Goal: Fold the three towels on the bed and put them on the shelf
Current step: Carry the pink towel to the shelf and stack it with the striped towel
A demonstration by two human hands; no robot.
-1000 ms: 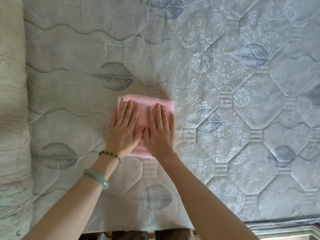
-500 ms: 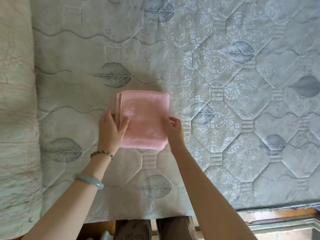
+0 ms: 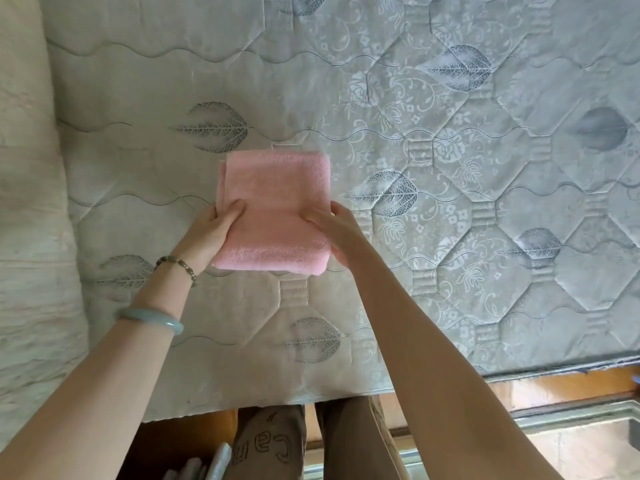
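Pink towel: left grip, right grip

Head view, steeply down onto bed

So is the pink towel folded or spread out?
Folded. The pink towel is a compact rectangle, layered edges showing on its left side, held between the left hand and right hand.

Wears a dark beaded bracelet at the left wrist, a smooth pale green bangle further up that forearm, and brown trousers with dark outlined lettering.
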